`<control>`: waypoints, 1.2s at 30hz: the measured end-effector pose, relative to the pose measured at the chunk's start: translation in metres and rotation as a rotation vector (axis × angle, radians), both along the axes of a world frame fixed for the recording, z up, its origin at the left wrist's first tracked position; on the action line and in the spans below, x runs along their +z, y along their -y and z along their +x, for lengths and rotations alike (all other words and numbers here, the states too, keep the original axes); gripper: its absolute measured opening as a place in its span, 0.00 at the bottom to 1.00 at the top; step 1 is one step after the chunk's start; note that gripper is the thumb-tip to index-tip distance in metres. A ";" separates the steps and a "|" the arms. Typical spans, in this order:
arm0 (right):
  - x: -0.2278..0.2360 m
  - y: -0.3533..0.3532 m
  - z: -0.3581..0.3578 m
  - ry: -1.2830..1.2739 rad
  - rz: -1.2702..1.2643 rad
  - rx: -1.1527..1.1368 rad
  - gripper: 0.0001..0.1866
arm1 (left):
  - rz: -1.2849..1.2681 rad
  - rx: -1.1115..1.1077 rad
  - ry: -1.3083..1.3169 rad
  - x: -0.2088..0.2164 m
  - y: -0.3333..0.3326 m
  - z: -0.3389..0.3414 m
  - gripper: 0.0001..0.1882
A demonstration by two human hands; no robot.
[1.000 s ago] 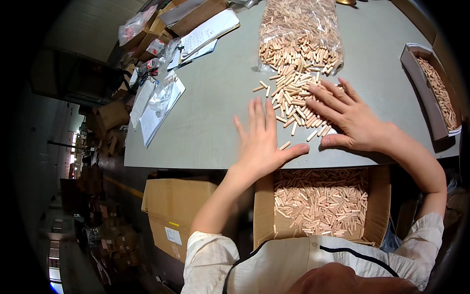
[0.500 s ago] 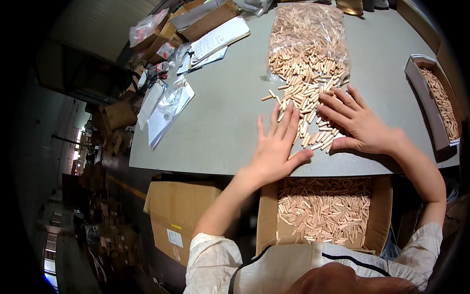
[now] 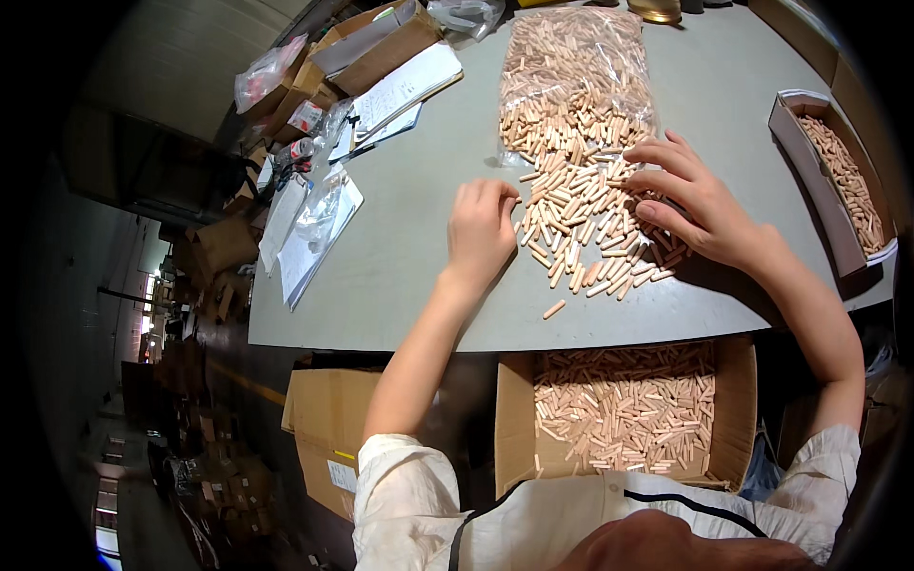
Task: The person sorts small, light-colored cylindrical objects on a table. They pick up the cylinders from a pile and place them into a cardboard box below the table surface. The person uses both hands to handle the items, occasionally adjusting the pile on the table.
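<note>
Grey tabletop, dowels heaped right of centre.
Your right hand spreads loosely, probably to span more; your left hand pinches narrow (holding one? can't tell).

Pale tan dowels, grey table, brown box, cream shirt with black trim

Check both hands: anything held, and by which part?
Left hand: curled; cannot tell whether it pinches anything. Right hand: open over the loose pegs, nothing visibly held.
</note>
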State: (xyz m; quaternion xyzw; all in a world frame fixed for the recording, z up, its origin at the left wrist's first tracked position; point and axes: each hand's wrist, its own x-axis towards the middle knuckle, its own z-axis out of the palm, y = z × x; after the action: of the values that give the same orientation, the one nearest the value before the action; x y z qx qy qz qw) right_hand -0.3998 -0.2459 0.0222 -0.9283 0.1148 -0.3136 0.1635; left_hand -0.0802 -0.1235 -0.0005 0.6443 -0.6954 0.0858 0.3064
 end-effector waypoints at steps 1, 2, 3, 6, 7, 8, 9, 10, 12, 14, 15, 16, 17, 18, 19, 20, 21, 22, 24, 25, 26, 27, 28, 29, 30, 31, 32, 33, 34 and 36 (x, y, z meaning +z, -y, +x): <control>0.002 0.000 0.001 0.010 -0.030 0.011 0.17 | 0.000 0.004 0.017 0.003 -0.001 -0.003 0.05; 0.003 -0.002 0.002 0.041 -0.040 0.021 0.17 | -0.037 -0.029 -0.050 0.006 -0.001 -0.005 0.05; 0.004 -0.005 0.003 0.073 -0.050 0.031 0.17 | -0.074 -0.062 -0.117 0.009 -0.003 -0.009 0.05; 0.008 -0.013 0.007 0.143 -0.044 0.053 0.17 | -0.198 -0.216 -0.164 0.024 -0.008 -0.036 0.06; 0.011 -0.017 0.009 0.157 -0.038 0.060 0.17 | -0.245 -0.275 -0.160 0.030 -0.011 -0.050 0.06; 0.018 -0.021 0.009 0.163 -0.034 0.094 0.15 | -0.249 -0.345 -0.206 0.031 -0.010 -0.066 0.08; 0.015 -0.021 0.007 0.158 -0.004 0.112 0.14 | -0.275 -0.393 -0.245 0.037 -0.009 -0.082 0.12; 0.014 -0.021 0.002 0.154 0.024 0.129 0.14 | -0.260 -0.443 -0.260 0.044 -0.006 -0.095 0.13; 0.008 -0.020 0.002 0.186 0.092 0.157 0.11 | -0.247 -0.514 -0.259 0.052 0.003 -0.108 0.15; 0.009 -0.018 -0.007 0.173 0.361 0.189 0.11 | -0.249 -0.584 -0.226 0.059 0.015 -0.114 0.16; 0.010 -0.017 -0.011 0.166 0.495 0.205 0.11 | -0.237 -0.591 -0.247 0.058 0.017 -0.115 0.16; 0.004 -0.014 -0.007 0.239 0.475 0.227 0.11 | -0.216 -0.599 -0.260 0.057 0.019 -0.115 0.17; 0.004 -0.010 -0.007 0.204 0.490 0.242 0.11 | -0.196 -0.605 -0.272 0.056 0.019 -0.114 0.17; 0.006 -0.008 -0.007 0.169 0.505 0.259 0.10 | -0.125 -0.590 -0.402 0.054 0.013 -0.118 0.15; 0.008 -0.008 -0.008 0.131 0.519 0.272 0.10 | -0.134 -0.586 -0.319 0.055 0.011 -0.115 0.15; 0.009 -0.009 -0.009 0.150 0.480 0.233 0.08 | -0.144 -0.584 -0.242 0.056 0.010 -0.108 0.15; 0.009 -0.006 -0.012 0.196 0.268 0.113 0.07 | -0.155 -0.580 -0.165 0.057 0.008 -0.099 0.15; 0.012 0.001 -0.017 0.239 0.052 -0.009 0.07 | -0.123 -0.479 -0.080 0.060 0.003 -0.086 0.13; 0.023 0.023 -0.028 0.299 -0.286 -0.230 0.07 | -0.066 -0.144 -0.030 0.054 -0.014 -0.046 0.12; 0.033 0.038 -0.043 0.311 -0.415 -0.346 0.08 | 0.016 -0.030 -0.164 0.048 -0.023 -0.019 0.15; 0.035 0.058 -0.058 0.343 -0.433 -0.476 0.10 | 0.097 0.088 -0.295 0.040 -0.032 0.004 0.18; 0.034 0.073 -0.066 0.379 -0.439 -0.592 0.12 | 0.157 0.140 -0.287 0.028 -0.050 0.023 0.20; 0.042 0.072 -0.073 0.292 -0.275 -0.773 0.13 | 0.216 0.194 -0.284 0.014 -0.071 0.039 0.21; 0.059 0.069 -0.090 0.188 -0.127 -0.970 0.15 | 0.269 0.219 -0.293 0.007 -0.081 0.043 0.23; 0.063 0.079 -0.108 0.003 -0.159 -1.082 0.16 | 0.289 0.155 -0.244 0.007 -0.089 0.037 0.24; 0.061 0.098 -0.128 -0.184 -0.185 -1.179 0.17 | 0.312 0.099 -0.192 0.014 -0.098 0.024 0.25; 0.054 0.116 -0.144 -0.373 -0.218 -1.270 0.18 | 0.330 0.044 -0.142 0.018 -0.105 0.013 0.26; 0.040 0.132 -0.160 -0.263 -0.212 -1.162 0.18 | 0.332 0.002 -0.132 0.017 -0.109 0.005 0.27; 0.028 0.148 -0.178 -0.156 -0.208 -1.061 0.19 | 0.329 -0.049 -0.124 0.015 -0.109 -0.002 0.27; 0.022 0.149 -0.168 0.046 -0.102 -0.831 0.19 | 0.353 -0.114 -0.114 0.016 -0.111 -0.007 0.29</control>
State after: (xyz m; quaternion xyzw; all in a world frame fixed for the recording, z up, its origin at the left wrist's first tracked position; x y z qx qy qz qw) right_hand -0.5677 -0.3954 0.0444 -0.8026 0.4604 -0.3789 -0.0207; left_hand -0.0877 -0.0125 0.0158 0.6515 -0.7164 -0.0915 0.2321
